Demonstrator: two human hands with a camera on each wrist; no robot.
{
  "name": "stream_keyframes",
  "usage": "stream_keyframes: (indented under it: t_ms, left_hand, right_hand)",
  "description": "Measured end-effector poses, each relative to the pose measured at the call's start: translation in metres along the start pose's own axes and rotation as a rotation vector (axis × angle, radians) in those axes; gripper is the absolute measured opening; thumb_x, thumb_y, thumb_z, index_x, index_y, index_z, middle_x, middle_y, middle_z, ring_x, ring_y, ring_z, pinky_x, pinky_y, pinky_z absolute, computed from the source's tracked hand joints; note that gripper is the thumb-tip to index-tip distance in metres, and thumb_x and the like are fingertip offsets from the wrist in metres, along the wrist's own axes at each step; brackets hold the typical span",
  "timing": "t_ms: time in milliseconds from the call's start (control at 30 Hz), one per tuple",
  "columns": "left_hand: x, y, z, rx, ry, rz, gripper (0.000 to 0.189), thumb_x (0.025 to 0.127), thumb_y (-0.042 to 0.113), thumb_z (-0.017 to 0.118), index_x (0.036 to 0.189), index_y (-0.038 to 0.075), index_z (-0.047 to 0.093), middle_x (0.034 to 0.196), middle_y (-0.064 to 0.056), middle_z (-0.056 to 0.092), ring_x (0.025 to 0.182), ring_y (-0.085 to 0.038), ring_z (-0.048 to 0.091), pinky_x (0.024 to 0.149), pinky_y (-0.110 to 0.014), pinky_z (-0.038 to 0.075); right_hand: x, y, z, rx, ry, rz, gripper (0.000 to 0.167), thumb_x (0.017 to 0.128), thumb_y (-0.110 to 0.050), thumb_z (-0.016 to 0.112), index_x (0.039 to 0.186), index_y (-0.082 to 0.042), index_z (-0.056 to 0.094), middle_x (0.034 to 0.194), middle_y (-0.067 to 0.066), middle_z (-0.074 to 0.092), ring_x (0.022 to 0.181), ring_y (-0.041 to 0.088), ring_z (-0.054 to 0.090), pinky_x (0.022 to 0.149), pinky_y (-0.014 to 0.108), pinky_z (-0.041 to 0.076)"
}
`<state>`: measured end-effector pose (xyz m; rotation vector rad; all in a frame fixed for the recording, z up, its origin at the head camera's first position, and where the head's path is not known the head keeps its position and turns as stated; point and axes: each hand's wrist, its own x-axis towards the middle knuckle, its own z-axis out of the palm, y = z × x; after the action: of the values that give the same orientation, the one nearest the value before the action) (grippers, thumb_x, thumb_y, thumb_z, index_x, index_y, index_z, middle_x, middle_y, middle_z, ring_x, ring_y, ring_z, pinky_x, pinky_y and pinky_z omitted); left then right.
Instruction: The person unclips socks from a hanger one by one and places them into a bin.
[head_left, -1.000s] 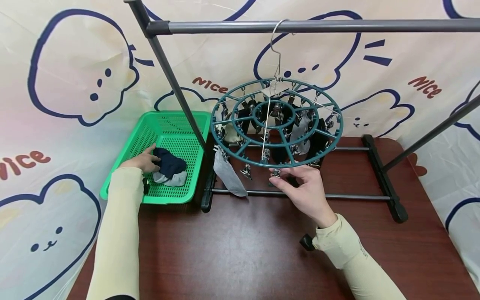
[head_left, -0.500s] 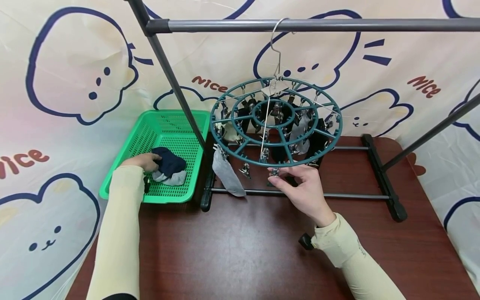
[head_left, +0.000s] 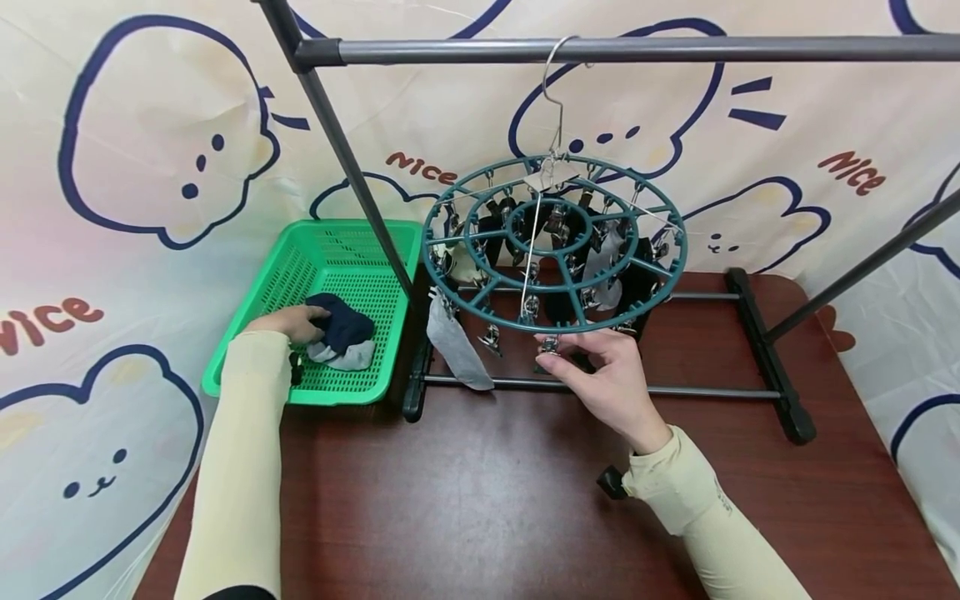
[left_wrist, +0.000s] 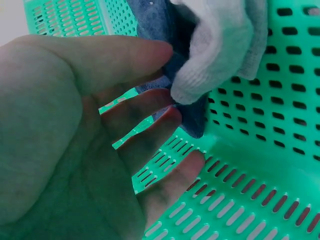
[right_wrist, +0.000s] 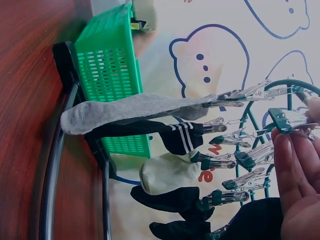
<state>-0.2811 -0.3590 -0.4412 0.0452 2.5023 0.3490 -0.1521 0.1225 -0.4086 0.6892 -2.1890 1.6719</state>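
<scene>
My left hand is inside the green basket, its thumb and fingers pinching the edge of a navy sock. A light grey sock lies against the navy one, just past my fingertips in the left wrist view. My right hand pinches a metal clip with dark green tips, at the front of a round teal clip hanger. The clip's jaws [in the right wrist view] hold no sock. Left of that hand, a grey sock hangs from another clip.
The hanger hooks onto a dark metal rack bar. Several black, grey and cream socks hang from its other clips, among them a striped black sock. The rack's foot stands on the brown table beside the basket.
My left hand's outstretched index finger has bent in onto the navy sock. My right hand stays on the clip, nearly still.
</scene>
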Motion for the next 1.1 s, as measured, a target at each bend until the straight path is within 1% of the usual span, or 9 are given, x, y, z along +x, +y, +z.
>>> stream_keyframes:
  t_ms: [267,367,500,600,733,833,900,1000,1100]
  left_hand:
    - [-0.011,0.012,-0.007,0.014,0.131,0.123,0.054,0.109,0.018,0.048,0.158,0.002,0.036,0.160,-0.035,0.031,0.145,-0.059,0.029,0.112,-0.071,0.034]
    - [-0.022,0.026,-0.011,0.028,0.191,0.196,0.053,0.108,0.019,0.052,0.157,0.003,0.040,0.160,-0.032,0.036,0.146,-0.056,0.032,0.114,-0.070,0.032]
    - [-0.042,0.046,-0.013,0.059,0.294,0.287,0.052,0.107,0.019,0.055,0.156,0.005,0.044,0.159,-0.028,0.041,0.146,-0.051,0.036,0.115,-0.067,0.033]
    - [-0.060,0.062,-0.010,0.083,0.390,0.365,0.048,0.106,0.017,0.058,0.152,0.006,0.050,0.155,-0.024,0.048,0.143,-0.046,0.045,0.114,-0.063,0.038]
    - [-0.079,0.084,0.005,0.109,0.552,0.523,0.040,0.103,0.012,0.063,0.143,0.010,0.062,0.145,-0.017,0.061,0.128,-0.038,0.061,0.102,-0.057,0.051]
    - [-0.085,0.102,0.024,0.111,0.740,0.711,0.032,0.098,0.003,0.066,0.129,0.011,0.072,0.131,-0.011,0.070,0.101,-0.029,0.070,0.079,-0.046,0.058]
    - [-0.088,0.116,0.037,0.088,0.861,0.842,0.029,0.094,-0.001,0.067,0.120,0.010,0.076,0.120,-0.008,0.074,0.091,-0.025,0.071,0.073,-0.042,0.058]
    - [-0.091,0.138,0.058,0.028,0.952,1.007,0.024,0.091,-0.001,0.068,0.112,0.008,0.078,0.109,-0.005,0.077,0.091,-0.021,0.072,0.078,-0.041,0.059]
    - [-0.092,0.162,0.079,-0.006,0.940,1.121,0.023,0.091,0.004,0.068,0.112,0.007,0.077,0.108,-0.004,0.077,0.096,-0.019,0.072,0.083,-0.039,0.058]
  right_hand:
    - [-0.003,-0.002,-0.004,-0.020,-0.006,0.026,0.035,0.074,0.005,0.089,0.107,-0.004,0.081,0.094,0.010,0.079,0.092,0.004,0.069,0.078,0.023,0.057]
    - [-0.005,-0.003,-0.007,-0.048,0.012,-0.060,0.038,0.074,-0.002,0.092,0.109,-0.003,0.080,0.096,0.012,0.078,0.093,0.003,0.070,0.080,0.021,0.057]
    - [-0.008,-0.007,-0.012,-0.092,0.079,-0.247,0.038,0.088,-0.030,0.085,0.108,0.001,0.078,0.098,0.016,0.077,0.094,0.002,0.071,0.088,0.018,0.055]
    - [-0.007,-0.011,-0.014,-0.097,0.220,-0.404,0.043,0.096,-0.038,0.074,0.100,0.005,0.079,0.090,0.018,0.076,0.090,0.004,0.072,0.086,0.016,0.054]
    - [-0.003,-0.018,-0.017,-0.030,0.525,-0.541,0.045,0.097,-0.031,0.074,0.083,0.012,0.076,0.071,0.017,0.070,0.074,0.007,0.069,0.074,0.015,0.052]
    - [-0.001,-0.019,-0.025,0.032,0.691,-0.494,0.048,0.097,-0.026,0.073,0.079,0.018,0.067,0.069,0.012,0.068,0.067,0.006,0.065,0.067,0.015,0.051]
    - [-0.001,-0.015,-0.033,0.057,0.697,-0.415,0.046,0.098,-0.021,0.070,0.083,0.021,0.062,0.076,0.009,0.068,0.068,0.005,0.064,0.065,0.016,0.051]
    - [-0.004,-0.007,-0.045,0.043,0.574,-0.286,0.037,0.098,-0.013,0.066,0.097,0.023,0.059,0.092,0.006,0.068,0.075,0.006,0.066,0.069,0.016,0.053]
    - [-0.006,0.004,-0.053,-0.029,0.400,-0.216,0.031,0.096,-0.005,0.066,0.116,0.019,0.062,0.110,0.009,0.067,0.093,0.010,0.067,0.082,0.022,0.055]
